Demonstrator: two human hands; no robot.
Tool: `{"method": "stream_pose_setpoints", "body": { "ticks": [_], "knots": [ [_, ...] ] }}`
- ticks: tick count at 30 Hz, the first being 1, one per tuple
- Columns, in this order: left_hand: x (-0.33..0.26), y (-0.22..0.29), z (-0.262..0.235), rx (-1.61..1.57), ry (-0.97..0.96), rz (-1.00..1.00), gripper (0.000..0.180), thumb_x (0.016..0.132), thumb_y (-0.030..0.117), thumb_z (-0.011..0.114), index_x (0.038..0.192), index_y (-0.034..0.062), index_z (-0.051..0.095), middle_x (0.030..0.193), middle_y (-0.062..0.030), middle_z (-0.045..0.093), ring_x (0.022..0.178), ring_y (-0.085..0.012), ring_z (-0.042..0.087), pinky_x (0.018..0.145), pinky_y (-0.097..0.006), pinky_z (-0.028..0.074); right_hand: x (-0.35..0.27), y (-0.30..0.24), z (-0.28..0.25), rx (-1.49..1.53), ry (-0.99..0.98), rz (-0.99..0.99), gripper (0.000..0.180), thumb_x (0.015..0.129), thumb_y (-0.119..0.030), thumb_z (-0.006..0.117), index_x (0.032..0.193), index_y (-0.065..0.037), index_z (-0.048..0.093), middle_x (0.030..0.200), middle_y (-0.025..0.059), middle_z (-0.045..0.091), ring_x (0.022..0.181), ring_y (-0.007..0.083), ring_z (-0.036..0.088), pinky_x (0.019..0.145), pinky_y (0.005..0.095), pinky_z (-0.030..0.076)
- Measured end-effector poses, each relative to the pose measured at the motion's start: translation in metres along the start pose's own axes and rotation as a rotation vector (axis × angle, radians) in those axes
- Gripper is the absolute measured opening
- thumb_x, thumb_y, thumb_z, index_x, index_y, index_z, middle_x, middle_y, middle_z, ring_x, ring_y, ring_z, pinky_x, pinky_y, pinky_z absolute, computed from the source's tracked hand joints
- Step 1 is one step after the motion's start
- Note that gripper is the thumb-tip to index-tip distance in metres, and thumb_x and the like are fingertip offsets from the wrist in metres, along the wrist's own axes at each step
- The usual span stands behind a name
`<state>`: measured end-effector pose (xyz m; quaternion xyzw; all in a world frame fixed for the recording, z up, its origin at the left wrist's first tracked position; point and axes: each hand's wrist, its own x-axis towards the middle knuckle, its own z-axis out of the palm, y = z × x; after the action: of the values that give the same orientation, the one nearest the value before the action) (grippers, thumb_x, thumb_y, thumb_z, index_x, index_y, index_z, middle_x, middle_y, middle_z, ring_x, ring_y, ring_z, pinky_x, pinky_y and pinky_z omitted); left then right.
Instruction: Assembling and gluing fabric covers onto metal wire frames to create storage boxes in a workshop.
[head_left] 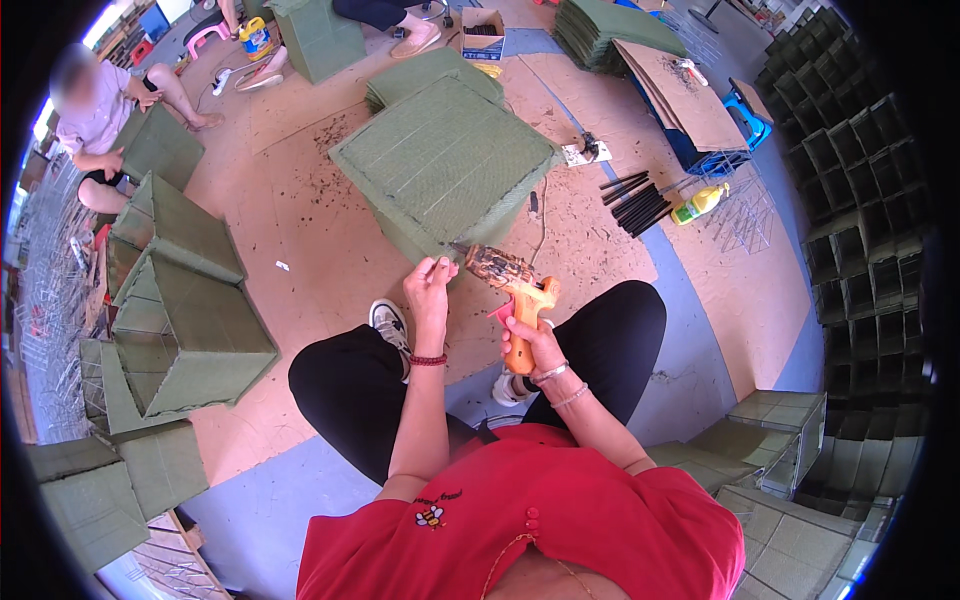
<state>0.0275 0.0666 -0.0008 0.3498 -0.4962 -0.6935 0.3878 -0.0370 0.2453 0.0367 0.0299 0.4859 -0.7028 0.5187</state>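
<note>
A large green fabric-covered box (445, 160) stands on the floor in front of me, one flat face up and a corner toward me. My right hand (538, 345) is wrapped round the orange handle of a hot glue gun (524, 312). Its barrel is blackened and stained, and the tip points left toward the box's near corner. Close to that tip, my left hand (430, 287) has its fingertips pinched together at the box's near edge. Whatever lies between those fingertips is too small to make out.
Green boxes (200, 330) stand at the left, with more stacked along the right (860, 240). Black glue sticks (637, 203) and a yellow bottle (700, 204) lie at right on cardboard. Green panels (610, 35) are piled at the back. A person (100, 120) sits at far left.
</note>
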Motion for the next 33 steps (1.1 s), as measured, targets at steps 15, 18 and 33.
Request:
{"method": "stream_pose_setpoints", "body": {
  "ticks": [15,18,33],
  "knots": [
    [0.0,0.007,0.002,0.038,-0.012,-0.01,0.015,0.087,0.014,0.059,0.078,0.0021,0.06,0.074,-0.0061,0.064,0.07,-0.0124,0.063,0.066,-0.024,0.048,0.013,0.0,-0.018,-0.048,0.025,-0.069,0.019,0.081,-0.014,0.064,0.092,-0.006,0.051,0.067,0.0048,0.055,0.053,0.017,0.055,0.049,0.0311,0.048],
    [0.001,0.005,0.0,0.092,0.003,-0.003,0.016,0.087,0.014,0.059,0.076,0.0021,0.059,0.074,-0.0061,0.064,0.07,-0.0121,0.062,0.066,-0.024,0.048,0.008,0.014,-0.019,0.087,0.117,-0.005,0.017,0.081,-0.014,0.065,0.09,-0.006,0.052,0.067,0.0052,0.056,0.052,0.0165,0.056,0.048,0.0298,0.048],
    [0.0,0.003,0.005,0.037,0.026,0.007,0.018,0.087,0.013,0.059,0.072,0.0037,0.056,0.072,-0.0042,0.063,0.069,-0.011,0.062,0.066,-0.024,0.048,0.011,-0.002,0.002,0.078,0.033,-0.064,0.023,0.084,-0.02,0.063,0.095,-0.006,0.049,0.068,0.0067,0.055,0.053,0.0184,0.054,0.048,0.0314,0.045]
  ]
}}
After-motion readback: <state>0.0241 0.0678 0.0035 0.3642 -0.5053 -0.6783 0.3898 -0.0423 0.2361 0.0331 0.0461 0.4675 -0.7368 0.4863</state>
